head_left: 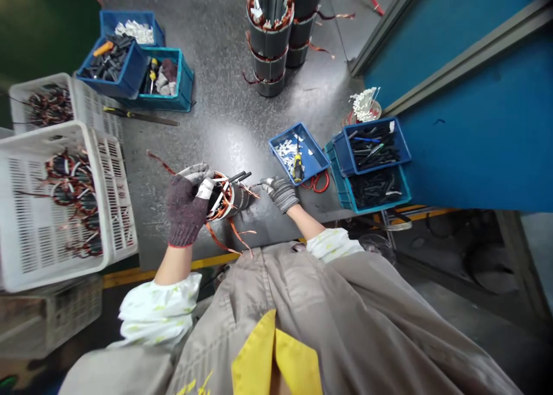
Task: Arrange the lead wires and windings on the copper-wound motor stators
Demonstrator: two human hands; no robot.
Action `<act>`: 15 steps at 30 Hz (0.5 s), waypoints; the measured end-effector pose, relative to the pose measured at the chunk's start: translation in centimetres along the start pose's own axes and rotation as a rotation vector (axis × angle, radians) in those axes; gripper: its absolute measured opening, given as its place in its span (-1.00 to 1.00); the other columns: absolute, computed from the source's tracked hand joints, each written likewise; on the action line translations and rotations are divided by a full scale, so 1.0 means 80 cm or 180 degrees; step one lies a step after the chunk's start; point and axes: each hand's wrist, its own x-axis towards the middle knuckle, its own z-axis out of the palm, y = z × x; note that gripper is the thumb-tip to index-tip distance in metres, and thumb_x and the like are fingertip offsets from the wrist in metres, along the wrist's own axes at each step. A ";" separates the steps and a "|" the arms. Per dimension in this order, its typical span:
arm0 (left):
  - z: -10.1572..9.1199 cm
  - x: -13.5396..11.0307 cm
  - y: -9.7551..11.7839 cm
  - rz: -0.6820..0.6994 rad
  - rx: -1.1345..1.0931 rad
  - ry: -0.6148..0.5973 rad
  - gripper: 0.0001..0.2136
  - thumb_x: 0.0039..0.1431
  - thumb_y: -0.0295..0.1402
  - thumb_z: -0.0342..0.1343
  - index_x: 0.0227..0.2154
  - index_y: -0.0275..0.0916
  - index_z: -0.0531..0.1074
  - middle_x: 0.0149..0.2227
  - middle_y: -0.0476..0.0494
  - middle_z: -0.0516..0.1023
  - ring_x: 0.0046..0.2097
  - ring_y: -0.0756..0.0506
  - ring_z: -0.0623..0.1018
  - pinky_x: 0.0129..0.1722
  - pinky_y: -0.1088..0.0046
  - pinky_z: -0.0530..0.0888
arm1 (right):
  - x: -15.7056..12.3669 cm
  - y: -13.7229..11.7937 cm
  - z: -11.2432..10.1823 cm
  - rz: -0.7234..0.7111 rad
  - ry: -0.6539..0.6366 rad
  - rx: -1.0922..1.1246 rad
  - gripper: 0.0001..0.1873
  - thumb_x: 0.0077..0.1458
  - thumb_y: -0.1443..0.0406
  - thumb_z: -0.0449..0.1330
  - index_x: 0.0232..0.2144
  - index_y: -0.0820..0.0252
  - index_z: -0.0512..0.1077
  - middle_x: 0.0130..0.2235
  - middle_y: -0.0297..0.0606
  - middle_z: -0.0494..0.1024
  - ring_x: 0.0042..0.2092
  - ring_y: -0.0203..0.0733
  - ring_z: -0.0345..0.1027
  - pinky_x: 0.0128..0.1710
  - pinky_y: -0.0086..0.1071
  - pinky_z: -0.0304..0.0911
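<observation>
So far, two black sleeves (pixel 238 177) stand out from the wound end of a motor stator (pixel 241 200), while more sleeves lie loose in a blue tray (pixel 404 141) off to the right. Bare copper leads (pixel 222 238) hang free below the stator, apparently unsleeved. The stator is held over the grey bench (pixel 263 234), near its edge, clenched in the left hand (pixel 188 208), whose dark knit glove wraps the winding. The right hand (pixel 280 192), in a grey glove, sits just beside it, fingertips pinched toward the stator; whether they hold anything thin is too small to tell. A smaller blue tray (pixel 287 135) holds white pieces and a yellow-handled screwdriver (pixel 297 167). Stacked stators (pixel 270 44) stand farther off. The left glove hides much of the winding, so the remaining leads cannot be counted.
</observation>
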 end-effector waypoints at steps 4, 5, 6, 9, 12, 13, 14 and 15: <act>0.000 0.000 0.002 -0.0039 -0.0013 -0.0005 -0.85 0.35 -0.29 0.19 -0.15 -0.20 0.62 -0.02 -0.21 0.68 0.14 -0.21 0.62 0.23 0.09 0.51 | 0.012 0.008 0.000 -0.0194 -0.0144 0.0156 -0.69 0.40 0.32 0.16 0.06 0.13 0.64 0.06 -0.08 0.66 0.08 -0.06 0.54 0.21 -0.29 0.35; 0.000 0.000 0.002 -0.0057 -0.0006 0.0004 -0.85 0.35 -0.28 0.19 -0.16 -0.20 0.62 -0.02 -0.20 0.68 0.13 -0.21 0.62 0.23 0.10 0.51 | 0.014 0.008 0.001 -0.0246 -0.0168 0.0211 -0.70 0.39 0.32 0.17 0.05 0.14 0.64 0.06 -0.08 0.66 0.09 -0.04 0.53 0.22 -0.27 0.34; 0.000 0.000 0.003 -0.0065 0.0002 0.0009 -0.85 0.34 -0.28 0.20 -0.16 -0.19 0.62 -0.02 -0.20 0.68 0.13 -0.21 0.62 0.23 0.10 0.51 | 0.016 0.009 0.003 -0.0294 -0.0185 0.0272 -0.70 0.38 0.33 0.18 0.04 0.14 0.65 0.06 -0.08 0.66 0.10 -0.03 0.52 0.23 -0.26 0.33; -0.001 0.000 0.003 -0.0069 0.0010 -0.0007 -0.85 0.35 -0.28 0.20 -0.16 -0.19 0.63 -0.02 -0.19 0.68 0.13 -0.21 0.62 0.24 0.10 0.50 | 0.021 0.010 0.008 -0.0433 -0.0230 0.0512 -0.73 0.37 0.32 0.20 0.00 0.10 0.66 0.03 -0.11 0.68 0.09 -0.05 0.52 0.24 -0.24 0.33; -0.001 0.001 0.004 -0.0069 -0.0019 0.0020 -0.85 0.35 -0.28 0.20 -0.16 -0.19 0.64 -0.02 -0.21 0.68 0.12 -0.21 0.62 0.22 0.10 0.51 | 0.024 0.012 0.016 -0.0468 -0.0222 0.0822 -0.73 0.37 0.31 0.22 0.06 0.13 0.61 0.07 -0.15 0.65 0.11 -0.12 0.52 0.24 -0.23 0.36; -0.001 0.000 0.005 -0.0080 -0.0034 0.0035 -0.85 0.35 -0.28 0.20 -0.17 -0.19 0.64 -0.02 -0.22 0.68 0.12 -0.22 0.63 0.22 0.10 0.51 | 0.024 0.012 0.020 -0.0429 -0.0208 0.0923 -0.72 0.38 0.29 0.22 0.08 0.17 0.57 0.07 -0.14 0.64 0.09 -0.13 0.53 0.21 -0.19 0.40; 0.000 0.000 0.005 -0.0090 -0.0047 0.0043 -0.85 0.34 -0.28 0.21 -0.18 -0.20 0.64 -0.01 -0.23 0.68 0.11 -0.22 0.63 0.21 0.10 0.52 | 0.025 0.012 0.024 -0.0372 -0.0194 0.1015 -0.71 0.40 0.26 0.22 0.09 0.22 0.54 0.06 -0.13 0.64 0.06 -0.14 0.54 0.16 -0.16 0.45; 0.000 0.000 0.005 -0.0104 -0.0057 0.0046 -0.86 0.34 -0.29 0.21 -0.19 -0.20 0.63 -0.02 -0.23 0.68 0.11 -0.22 0.63 0.21 0.09 0.52 | 0.026 0.011 0.028 -0.0310 -0.0181 0.1110 -0.70 0.41 0.21 0.22 0.08 0.25 0.52 0.03 -0.14 0.63 0.02 -0.14 0.56 0.11 -0.13 0.49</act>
